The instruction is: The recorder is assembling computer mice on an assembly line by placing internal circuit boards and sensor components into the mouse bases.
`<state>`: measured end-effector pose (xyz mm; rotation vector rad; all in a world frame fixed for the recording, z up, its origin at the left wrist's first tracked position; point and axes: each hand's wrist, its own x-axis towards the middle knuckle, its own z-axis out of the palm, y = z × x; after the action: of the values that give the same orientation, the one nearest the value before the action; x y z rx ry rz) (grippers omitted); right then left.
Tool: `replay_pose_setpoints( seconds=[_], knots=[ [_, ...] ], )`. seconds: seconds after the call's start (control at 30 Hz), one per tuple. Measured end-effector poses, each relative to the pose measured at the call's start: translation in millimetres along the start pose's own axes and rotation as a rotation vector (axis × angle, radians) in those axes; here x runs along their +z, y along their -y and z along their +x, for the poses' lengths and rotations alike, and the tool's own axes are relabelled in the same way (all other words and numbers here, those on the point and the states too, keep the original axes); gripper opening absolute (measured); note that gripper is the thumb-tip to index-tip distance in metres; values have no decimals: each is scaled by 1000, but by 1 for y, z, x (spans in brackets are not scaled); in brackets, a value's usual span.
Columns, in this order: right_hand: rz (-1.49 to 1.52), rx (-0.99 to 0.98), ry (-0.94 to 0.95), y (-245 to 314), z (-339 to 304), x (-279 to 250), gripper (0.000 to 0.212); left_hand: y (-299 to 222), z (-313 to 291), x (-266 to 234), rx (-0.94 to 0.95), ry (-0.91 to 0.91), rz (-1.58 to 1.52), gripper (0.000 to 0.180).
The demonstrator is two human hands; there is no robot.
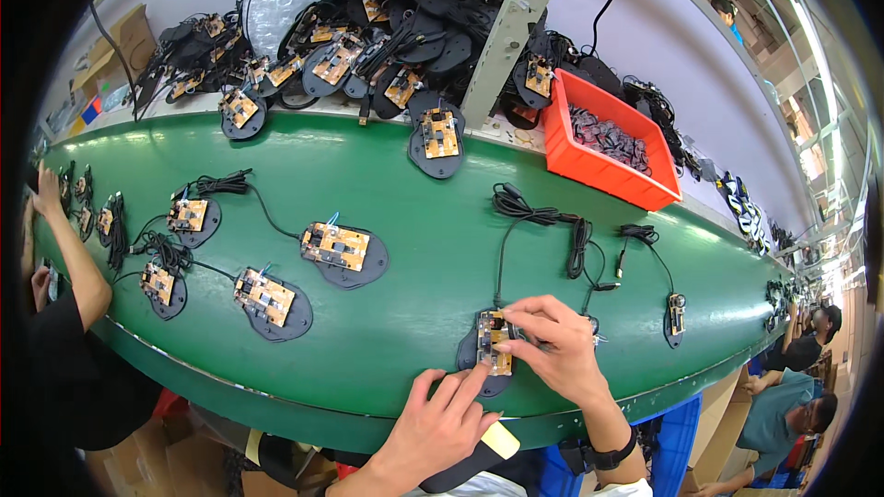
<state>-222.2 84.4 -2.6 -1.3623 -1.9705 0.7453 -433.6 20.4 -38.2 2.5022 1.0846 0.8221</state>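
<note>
A computer mouse base (495, 384) with its tan circuit board (498, 364) lies on the green belt in front of me, its black cable running away from me. My left hand (428, 428) reaches in from below with fingers stretched out, the index fingertip touching the board's lower left edge. Thumb and index finger of my right hand (559, 350) pinch at the board's upper right. A small dark piece shows between them, too small to name. Behind my right hand, another mouse part (596, 329) is mostly hidden.
Several mouse bases with boards (345, 250) and coiled cables (525, 207) lie on the green belt (414, 221). Beyond it stand a red bin (612, 186) of small grey parts, a metal post (516, 28) and a heap of mouse assemblies (433, 28). Co-workers sit left and right.
</note>
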Motion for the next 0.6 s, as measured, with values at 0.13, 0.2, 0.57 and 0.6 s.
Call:
replay_pose_setpoints(
  seconds=[0.13,0.2,0.57,0.6],
  knots=[
    [-62,49,34,6,7,-1,41,1,-3,2,-2,7,-2,32],
    [-61,59,48,1,5,-5,40,1,-3,3,-4,6,-10,33],
    [-318,-73,183,9,14,-6,29,1,0,5,2,20,-43,31],
    [-258,22,170,11,16,-7,29,1,-1,5,0,23,-45,31]
  ],
)
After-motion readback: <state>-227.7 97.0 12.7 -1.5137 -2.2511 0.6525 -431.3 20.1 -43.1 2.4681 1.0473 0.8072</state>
